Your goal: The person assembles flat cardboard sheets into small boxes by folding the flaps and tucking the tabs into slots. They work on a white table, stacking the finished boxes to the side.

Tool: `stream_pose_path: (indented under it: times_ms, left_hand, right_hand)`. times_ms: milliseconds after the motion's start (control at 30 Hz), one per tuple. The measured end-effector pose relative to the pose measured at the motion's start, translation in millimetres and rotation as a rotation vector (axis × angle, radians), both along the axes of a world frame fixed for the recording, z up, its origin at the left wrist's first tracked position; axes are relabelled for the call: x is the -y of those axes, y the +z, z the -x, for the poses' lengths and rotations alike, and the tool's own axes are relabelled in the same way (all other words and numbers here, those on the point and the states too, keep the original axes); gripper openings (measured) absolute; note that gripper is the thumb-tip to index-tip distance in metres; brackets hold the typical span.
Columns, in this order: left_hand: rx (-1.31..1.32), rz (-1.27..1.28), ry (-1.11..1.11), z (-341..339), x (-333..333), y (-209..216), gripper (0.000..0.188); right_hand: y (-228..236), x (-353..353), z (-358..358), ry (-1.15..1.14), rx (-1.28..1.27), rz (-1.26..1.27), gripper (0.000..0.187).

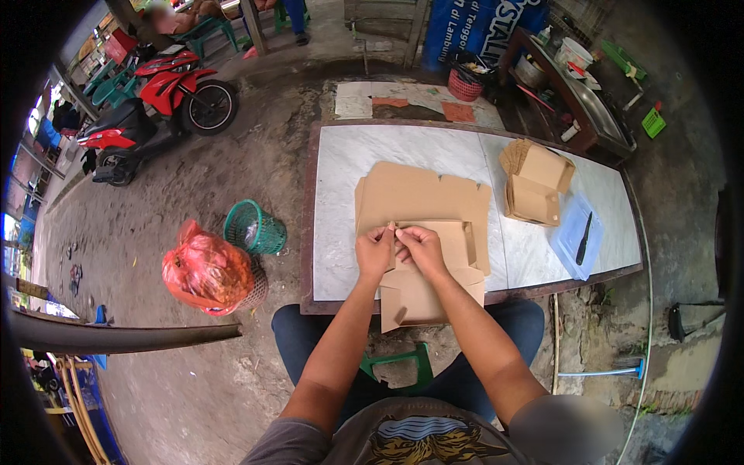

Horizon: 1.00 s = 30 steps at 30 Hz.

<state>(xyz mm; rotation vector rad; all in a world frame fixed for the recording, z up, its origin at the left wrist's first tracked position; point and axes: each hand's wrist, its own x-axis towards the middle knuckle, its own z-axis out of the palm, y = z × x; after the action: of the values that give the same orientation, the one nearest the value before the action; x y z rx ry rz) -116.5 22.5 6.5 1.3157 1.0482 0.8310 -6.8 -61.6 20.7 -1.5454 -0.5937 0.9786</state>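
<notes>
A partly folded brown cardboard box point(431, 291) lies in front of me, its near flaps reaching past the table's front edge. My left hand point(376, 252) is closed on the box's far left corner, thumb and fingers pinching the cardboard. Close beside it, my right hand point(419, 248) pinches the same corner with its fingertips. The box's far right corner stands upright. Under and beyond it are flat cardboard sheets point(422, 194) on the marble-topped table point(337, 170). Folded cardboard boxes point(535, 186) are stacked at the right.
A black knife point(584, 239) rests on a translucent blue plastic container point(570, 232) at the table's right. On the floor at left stand a green basket point(263, 232) and a filled red plastic bag point(205, 271). Farther off are a red motorbike point(159, 108) and a sink counter point(589, 108).
</notes>
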Motion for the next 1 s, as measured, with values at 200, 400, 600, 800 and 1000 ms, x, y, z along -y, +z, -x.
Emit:
stream_pose_path:
  times_ms: [200,400,600,800,1000]
  left_hand:
    - [-0.003,0.004,0.008,-2,1,1,0.029]
    - [0.007,-0.033,0.039,-3,4,2,0.028]
    - [-0.061,-0.086,0.054,-3,6,3,0.027]
    - [-0.039,-0.105,0.063,-3,6,2,0.028]
    - [-0.101,-0.103,0.012,-3,1,-5,0.032]
  right_hand:
    - [-2,1,11,-0.019,0.729,-0.034,0.018]
    - [5,1,20,-0.005,1.145,0.023,0.016]
    - [7,2,18,0.075,1.258,0.059,0.018]
    - [0,2,4,0.046,0.835,-0.056,0.020]
    - [-4,-2,-1,-0.069,0.065,-0.055,0.015]
